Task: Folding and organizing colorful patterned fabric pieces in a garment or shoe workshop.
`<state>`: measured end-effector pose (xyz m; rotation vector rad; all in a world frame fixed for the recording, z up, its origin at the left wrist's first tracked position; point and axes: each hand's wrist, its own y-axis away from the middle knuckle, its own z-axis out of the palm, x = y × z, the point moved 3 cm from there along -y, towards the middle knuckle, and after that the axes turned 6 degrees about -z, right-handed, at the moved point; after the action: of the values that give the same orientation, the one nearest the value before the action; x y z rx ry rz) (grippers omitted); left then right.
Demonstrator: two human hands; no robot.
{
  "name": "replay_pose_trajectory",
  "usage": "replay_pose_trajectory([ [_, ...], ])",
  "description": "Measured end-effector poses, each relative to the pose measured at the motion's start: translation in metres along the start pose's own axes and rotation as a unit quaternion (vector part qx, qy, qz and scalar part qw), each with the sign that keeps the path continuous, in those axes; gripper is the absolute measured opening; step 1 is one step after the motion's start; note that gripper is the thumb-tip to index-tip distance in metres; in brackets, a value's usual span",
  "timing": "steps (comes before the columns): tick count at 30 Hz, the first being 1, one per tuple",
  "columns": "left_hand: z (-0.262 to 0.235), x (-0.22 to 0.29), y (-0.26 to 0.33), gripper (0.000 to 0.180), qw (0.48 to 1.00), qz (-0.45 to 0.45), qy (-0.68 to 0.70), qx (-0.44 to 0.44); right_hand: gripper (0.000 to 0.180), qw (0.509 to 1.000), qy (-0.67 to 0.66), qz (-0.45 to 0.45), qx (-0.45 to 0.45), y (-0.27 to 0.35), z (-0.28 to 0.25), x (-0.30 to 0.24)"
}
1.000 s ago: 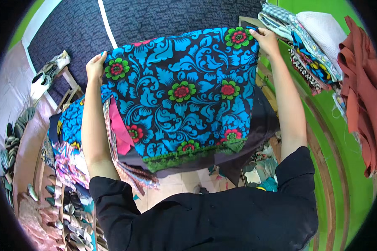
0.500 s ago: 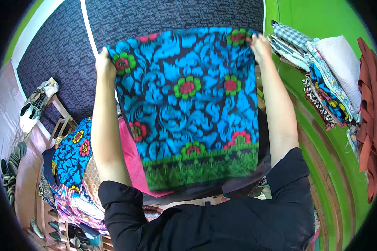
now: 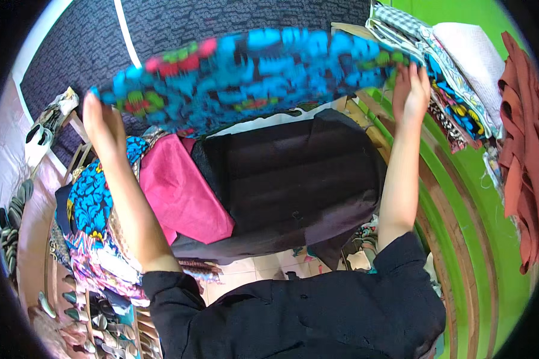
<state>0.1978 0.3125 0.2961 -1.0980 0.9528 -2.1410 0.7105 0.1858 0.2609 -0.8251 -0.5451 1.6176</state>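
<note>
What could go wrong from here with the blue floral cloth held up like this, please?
The blue floral cloth is held near its ends by the left hand and right hand; a corner might slip. The folded fabrics appear close to the right hand and could be knocked. The pink cloth below might get shifted if the blue one drops.

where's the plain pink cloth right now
In the head view, the pink cloth lies left of centre, just right of the person's left forearm, with black cloth to its right and the held-up blue-patterned cloth above.
</note>
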Motion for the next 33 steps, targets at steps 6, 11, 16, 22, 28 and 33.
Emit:
replay_pose_trajectory([
  [6, -0.079, 0.037, 0.240, 0.022, 0.881, -0.105, -0.453, 0.090, 0.021, 0.987, 0.125, 0.083, 0.059, 0.148, -0.091, -0.055],
  [11, -0.067, 0.073, 0.366, 0.020, 0.862, -0.218, -0.448, 0.093, 0.020, 0.936, 0.297, 0.189, -0.004, 0.234, -0.136, -0.113],
  [16, -0.052, 0.100, 0.401, 0.024, 0.887, -0.238, -0.368, 0.145, 0.019, 0.922, 0.315, 0.224, 0.032, 0.262, -0.161, -0.167],
  [22, -0.019, 0.127, 0.375, 0.033, 0.930, -0.099, -0.327, 0.138, 0.021, 0.919, 0.379, 0.108, 0.019, 0.247, -0.145, -0.204],
  [28, -0.016, 0.127, 0.353, 0.030, 0.974, -0.081, -0.204, 0.045, 0.017, 0.889, 0.432, -0.055, 0.143, 0.243, -0.134, -0.201],
  [33, -0.029, 0.077, 0.318, 0.021, 0.973, -0.093, -0.189, 0.090, 0.018, 0.853, 0.508, -0.045, 0.107, 0.218, -0.118, -0.146],
])
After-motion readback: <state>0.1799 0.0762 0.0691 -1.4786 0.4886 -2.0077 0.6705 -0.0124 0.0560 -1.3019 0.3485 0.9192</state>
